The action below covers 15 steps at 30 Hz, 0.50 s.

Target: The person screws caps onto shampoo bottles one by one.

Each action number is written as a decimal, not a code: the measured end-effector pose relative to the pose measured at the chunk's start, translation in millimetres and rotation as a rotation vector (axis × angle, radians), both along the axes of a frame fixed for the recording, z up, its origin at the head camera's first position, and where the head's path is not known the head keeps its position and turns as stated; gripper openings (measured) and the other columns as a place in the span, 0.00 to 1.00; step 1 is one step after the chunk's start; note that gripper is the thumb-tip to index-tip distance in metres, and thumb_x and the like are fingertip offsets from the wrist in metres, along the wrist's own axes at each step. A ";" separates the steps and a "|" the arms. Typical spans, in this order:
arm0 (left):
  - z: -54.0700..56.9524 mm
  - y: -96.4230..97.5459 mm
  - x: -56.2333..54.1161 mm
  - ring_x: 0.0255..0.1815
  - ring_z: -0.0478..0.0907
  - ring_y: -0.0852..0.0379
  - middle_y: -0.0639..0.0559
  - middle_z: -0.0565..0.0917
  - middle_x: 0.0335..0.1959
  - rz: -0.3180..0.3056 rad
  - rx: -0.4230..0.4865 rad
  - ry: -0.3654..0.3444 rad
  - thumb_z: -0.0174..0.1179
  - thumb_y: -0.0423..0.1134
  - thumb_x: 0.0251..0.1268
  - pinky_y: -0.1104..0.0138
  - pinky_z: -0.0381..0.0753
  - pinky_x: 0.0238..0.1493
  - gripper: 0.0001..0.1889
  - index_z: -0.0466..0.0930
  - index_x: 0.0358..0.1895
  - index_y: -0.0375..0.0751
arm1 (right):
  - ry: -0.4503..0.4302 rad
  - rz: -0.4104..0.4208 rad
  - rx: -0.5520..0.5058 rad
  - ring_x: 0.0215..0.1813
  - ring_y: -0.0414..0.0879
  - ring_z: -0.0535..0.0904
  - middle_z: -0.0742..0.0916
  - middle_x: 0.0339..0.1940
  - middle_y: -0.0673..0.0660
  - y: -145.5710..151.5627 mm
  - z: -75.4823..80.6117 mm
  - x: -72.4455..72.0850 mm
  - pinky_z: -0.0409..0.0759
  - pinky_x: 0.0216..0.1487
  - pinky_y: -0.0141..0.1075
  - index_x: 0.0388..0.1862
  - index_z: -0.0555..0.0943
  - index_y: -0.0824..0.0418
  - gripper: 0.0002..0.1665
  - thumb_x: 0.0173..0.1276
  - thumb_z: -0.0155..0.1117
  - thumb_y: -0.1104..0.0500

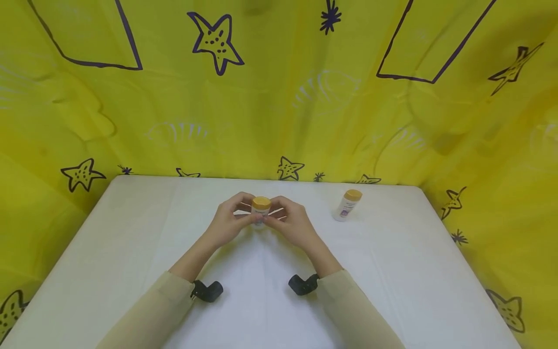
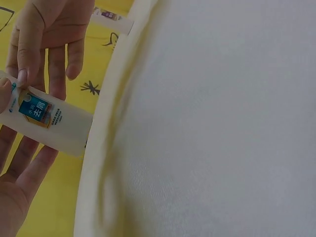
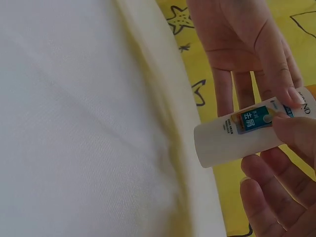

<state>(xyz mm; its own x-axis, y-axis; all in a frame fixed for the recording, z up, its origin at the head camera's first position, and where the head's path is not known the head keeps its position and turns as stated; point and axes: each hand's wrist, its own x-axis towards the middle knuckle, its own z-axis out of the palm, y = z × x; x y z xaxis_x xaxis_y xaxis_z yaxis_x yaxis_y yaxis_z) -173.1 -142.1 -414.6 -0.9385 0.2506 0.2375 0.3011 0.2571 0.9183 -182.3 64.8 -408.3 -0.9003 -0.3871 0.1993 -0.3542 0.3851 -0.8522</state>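
Note:
Both hands hold a small white shampoo bottle (image 1: pixel 261 204) with an orange-yellow cap, near the table's back edge. My left hand (image 1: pixel 228 220) grips its left side with thumb in front and fingers behind. Opposite it, my right hand (image 1: pixel 293 221) pinches the bottle's right side in the same way. The thumbs come close together over the front. In the right wrist view, the bottle's teal and gold label (image 3: pixel 253 120) faces the camera, the thumbs touching near it. The left wrist view shows the plain white lower body (image 2: pixel 69 131) extending past the fingers.
A second white bottle (image 1: pixel 347 206) with an orange-yellow cap and a purple label mark stands to the right on the white-covered table (image 1: pixel 375 271). Behind the table hangs a yellow curtain (image 1: pixel 261 121) with starfish drawings. Each wrist carries a black camera (image 1: pixel 208 291).

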 end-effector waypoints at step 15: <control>-14.4 -11.6 -12.0 0.52 0.82 0.46 0.47 0.82 0.52 0.040 -0.086 -0.007 0.69 0.40 0.63 0.54 0.85 0.50 0.18 0.76 0.54 0.46 | -0.093 0.004 0.035 0.47 0.48 0.87 0.87 0.49 0.53 -14.5 -10.7 -16.3 0.85 0.46 0.38 0.51 0.80 0.56 0.16 0.66 0.71 0.59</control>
